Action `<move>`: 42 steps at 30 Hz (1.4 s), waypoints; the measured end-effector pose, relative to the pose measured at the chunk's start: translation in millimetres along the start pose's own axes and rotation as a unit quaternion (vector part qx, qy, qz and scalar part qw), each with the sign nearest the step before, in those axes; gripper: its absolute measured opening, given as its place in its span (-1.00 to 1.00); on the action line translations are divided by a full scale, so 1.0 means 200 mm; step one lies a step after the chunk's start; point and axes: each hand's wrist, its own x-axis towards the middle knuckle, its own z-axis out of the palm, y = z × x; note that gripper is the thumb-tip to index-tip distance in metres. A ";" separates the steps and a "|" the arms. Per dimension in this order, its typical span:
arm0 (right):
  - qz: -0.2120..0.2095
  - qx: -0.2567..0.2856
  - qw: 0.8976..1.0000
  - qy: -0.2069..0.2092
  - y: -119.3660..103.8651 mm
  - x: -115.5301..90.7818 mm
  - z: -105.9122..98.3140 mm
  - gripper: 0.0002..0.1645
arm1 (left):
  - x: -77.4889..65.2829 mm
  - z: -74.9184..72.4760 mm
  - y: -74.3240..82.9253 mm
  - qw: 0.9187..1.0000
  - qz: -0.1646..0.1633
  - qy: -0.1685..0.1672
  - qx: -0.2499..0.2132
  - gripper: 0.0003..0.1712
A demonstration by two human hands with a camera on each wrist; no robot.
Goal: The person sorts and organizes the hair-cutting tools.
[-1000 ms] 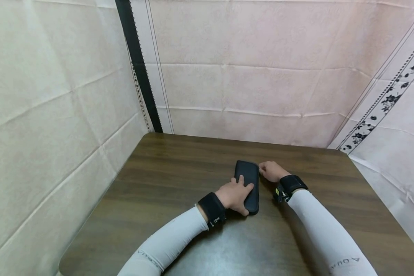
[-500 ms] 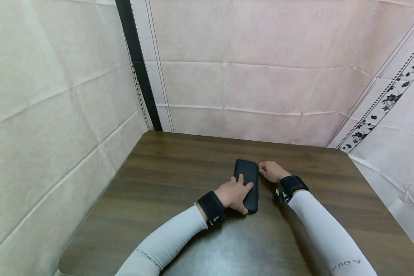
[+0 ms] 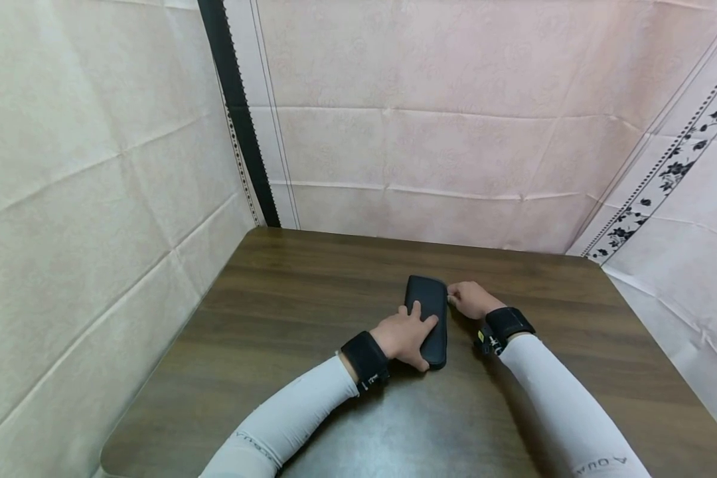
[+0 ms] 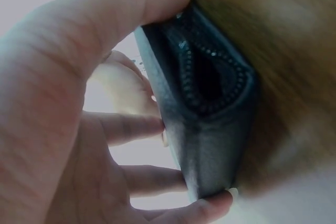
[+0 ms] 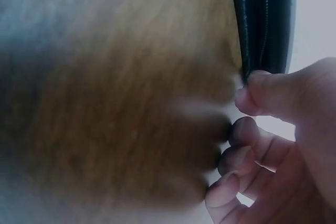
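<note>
A dark zip wallet [image 3: 428, 299], long with rounded corners, lies flat on the wooden table. My left hand [image 3: 403, 337] grips its near part, fingers spread over the top and thumb at the near end. In the left wrist view, the wallet [image 4: 210, 145] shows its zipper teeth parted around a dark gap at this end. Beside the far right edge is my right hand [image 3: 472, 299]. Its thumb and forefinger pinch at the zipper in the right wrist view, next to the wallet's side [image 5: 278, 24]; the pull itself is hidden by the fingertips. The other fingers are curled.
The brown table [image 3: 299, 285] has rounded corners. Pale creased cloth [image 3: 454, 153] hangs behind it, and more cloth [image 3: 95, 199] hangs along the left side. Both wrists carry black bands [image 3: 366, 358] over white sleeves.
Hardly anything differs. Both hands keep their places on the wallet; the whole head view has shifted very slightly.
</note>
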 end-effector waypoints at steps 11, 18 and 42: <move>-0.006 -0.004 1.000 -0.001 -0.02 -0.01 0.00 -0.71 | -0.01 0.02 0.00 1.000 0.001 0.000 -0.002 0.15; 0.004 0.004 1.000 -0.002 -0.03 0.00 -0.01 -0.71 | -0.01 0.00 -0.01 1.000 -0.003 -0.005 0.005 0.15; 0.036 0.100 0.990 0.090 0.04 -0.07 0.05 -0.77 | 0.00 0.03 -0.01 1.000 0.004 -0.003 0.023 0.14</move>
